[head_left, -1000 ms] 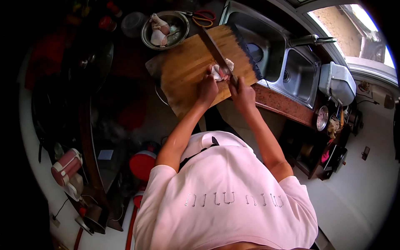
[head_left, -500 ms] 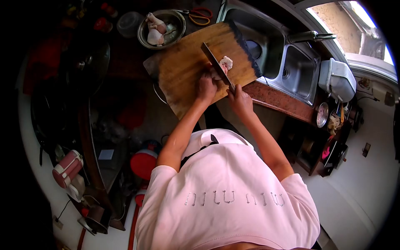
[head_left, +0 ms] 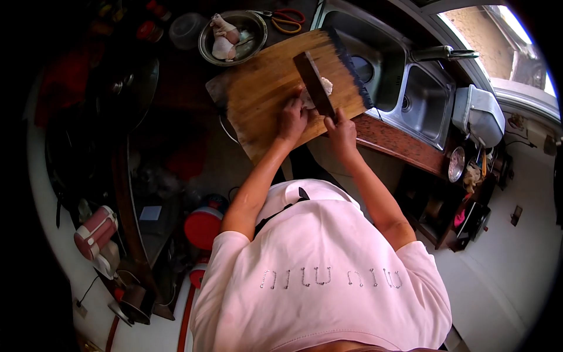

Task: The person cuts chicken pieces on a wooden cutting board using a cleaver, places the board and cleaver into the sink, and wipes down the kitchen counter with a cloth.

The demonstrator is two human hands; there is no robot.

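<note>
We close our right hand [head_left: 342, 130] around the knife [head_left: 313, 81]'s handle, its blade slanting across the meat [head_left: 327, 87] on the board [head_left: 255, 91]; we cannot tell whether they touch. Our left hand [head_left: 294, 117] has its fingers curled on the meat's near side. Beyond the board, on the counter [head_left: 404, 142], the bowl [head_left: 202, 46] holds chicken legs [head_left: 224, 42], with scissors [head_left: 287, 22] beside it.

two hands [head_left: 294, 121], one knife [head_left: 314, 84], two sink basins [head_left: 423, 104]
</note>
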